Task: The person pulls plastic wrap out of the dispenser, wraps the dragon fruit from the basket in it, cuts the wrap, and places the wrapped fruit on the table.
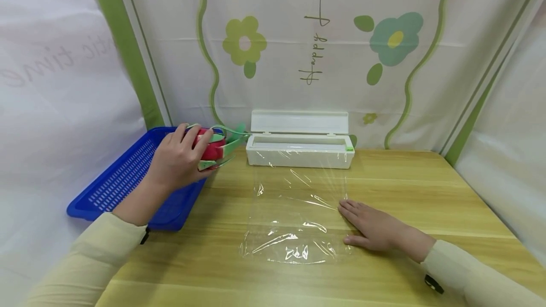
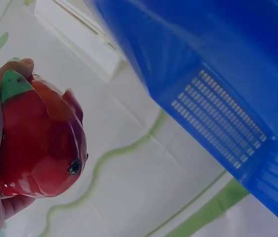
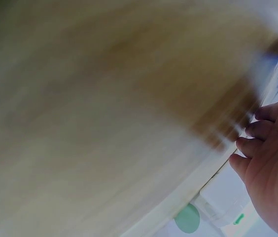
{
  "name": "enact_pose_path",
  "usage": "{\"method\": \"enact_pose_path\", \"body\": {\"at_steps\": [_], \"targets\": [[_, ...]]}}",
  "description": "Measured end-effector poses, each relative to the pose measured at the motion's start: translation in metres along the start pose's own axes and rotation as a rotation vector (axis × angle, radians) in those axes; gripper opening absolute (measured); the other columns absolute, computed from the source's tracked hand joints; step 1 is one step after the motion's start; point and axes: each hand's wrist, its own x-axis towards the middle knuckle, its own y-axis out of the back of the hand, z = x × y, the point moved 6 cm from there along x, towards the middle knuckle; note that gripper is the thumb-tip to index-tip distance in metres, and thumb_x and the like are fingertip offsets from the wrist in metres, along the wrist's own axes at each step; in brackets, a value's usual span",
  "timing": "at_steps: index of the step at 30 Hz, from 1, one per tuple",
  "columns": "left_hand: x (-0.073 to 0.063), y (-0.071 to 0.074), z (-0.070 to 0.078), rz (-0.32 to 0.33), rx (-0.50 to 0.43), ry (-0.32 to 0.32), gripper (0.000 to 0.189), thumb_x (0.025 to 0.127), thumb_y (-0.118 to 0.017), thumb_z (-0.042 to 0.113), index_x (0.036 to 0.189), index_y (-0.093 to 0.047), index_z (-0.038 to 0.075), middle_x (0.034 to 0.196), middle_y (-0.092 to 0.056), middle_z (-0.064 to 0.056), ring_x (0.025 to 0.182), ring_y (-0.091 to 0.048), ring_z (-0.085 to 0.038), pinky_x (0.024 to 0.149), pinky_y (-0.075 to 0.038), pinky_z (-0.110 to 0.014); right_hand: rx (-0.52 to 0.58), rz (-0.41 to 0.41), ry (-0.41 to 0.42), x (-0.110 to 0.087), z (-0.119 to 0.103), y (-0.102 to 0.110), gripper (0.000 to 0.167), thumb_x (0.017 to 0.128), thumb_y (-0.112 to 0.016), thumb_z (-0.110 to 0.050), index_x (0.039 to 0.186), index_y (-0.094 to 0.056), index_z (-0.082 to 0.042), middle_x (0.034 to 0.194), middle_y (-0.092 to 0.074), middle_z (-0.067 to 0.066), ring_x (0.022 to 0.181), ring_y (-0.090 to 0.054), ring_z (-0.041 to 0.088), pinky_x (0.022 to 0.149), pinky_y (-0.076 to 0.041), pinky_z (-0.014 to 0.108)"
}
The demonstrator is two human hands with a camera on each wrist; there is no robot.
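A red dragon fruit (image 1: 212, 148) with green-tipped scales is gripped in my left hand (image 1: 177, 158), above the right edge of a blue plastic basket (image 1: 115, 179). The left wrist view shows the dragon fruit (image 2: 43, 138) close up, fingers and thumb curled round it. Clear plastic wrap (image 1: 294, 221) lies spread on the table, drawn out from a white dispenser box (image 1: 300, 159) with its lid raised. My right hand (image 1: 375, 226) rests on the table with fingers extended, its fingertips at the wrap's right edge.
The wooden table (image 1: 426, 193) carries the basket at left and the dispenser at the back. A green slide piece (image 1: 350, 148) sits at the dispenser's right end. Printed fabric (image 1: 290, 37) with flowers hangs behind and at both sides.
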Motion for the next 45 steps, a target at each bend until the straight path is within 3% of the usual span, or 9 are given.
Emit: {"method": "enact_pose_path", "body": {"at_steps": [10,23,37,45], "targets": [[0.008,-0.007,0.027,-0.033,-0.032,-0.033,0.089,0.058,-0.085,0.055,0.126,-0.058,0.003,0.115,-0.06,-0.027,0.101,-0.057,-0.046,0.075,-0.055,-0.054,-0.007,-0.019,-0.007,0.0,0.0,0.001,0.082,0.097,-0.042,-0.059,0.146,-0.035,0.006,0.151,-0.032,0.024,0.138,-0.03,0.04,0.109,-0.029,0.052],[0.019,-0.023,0.066,0.001,-0.11,-0.102,0.09,0.058,-0.083,0.059,0.125,-0.059,0.004,0.112,-0.062,-0.024,0.099,-0.058,-0.043,0.077,-0.055,-0.051,-0.001,-0.021,-0.004,0.0,-0.001,0.001,0.081,0.097,-0.042,-0.058,0.146,-0.035,0.007,0.151,-0.033,0.024,0.138,-0.03,0.04,0.109,-0.029,0.052],[0.036,-0.037,0.094,-0.007,-0.148,-0.139,0.087,0.063,-0.079,0.061,0.128,-0.058,0.007,0.115,-0.061,-0.021,0.102,-0.058,-0.04,0.08,-0.055,-0.046,-0.01,-0.004,-0.008,-0.001,-0.001,0.001,0.082,0.097,-0.043,-0.059,0.146,-0.035,0.005,0.151,-0.033,0.022,0.139,-0.03,0.038,0.109,-0.03,0.051],[0.043,-0.053,0.113,-0.028,-0.171,-0.174,0.084,0.068,-0.073,0.064,0.127,-0.056,0.007,0.115,-0.062,-0.019,0.103,-0.057,-0.039,0.081,-0.055,-0.043,-0.021,0.02,0.007,-0.001,-0.001,-0.001,0.081,0.096,-0.045,-0.059,0.145,-0.037,0.006,0.15,-0.035,0.022,0.138,-0.032,0.038,0.107,-0.032,0.051]]}}
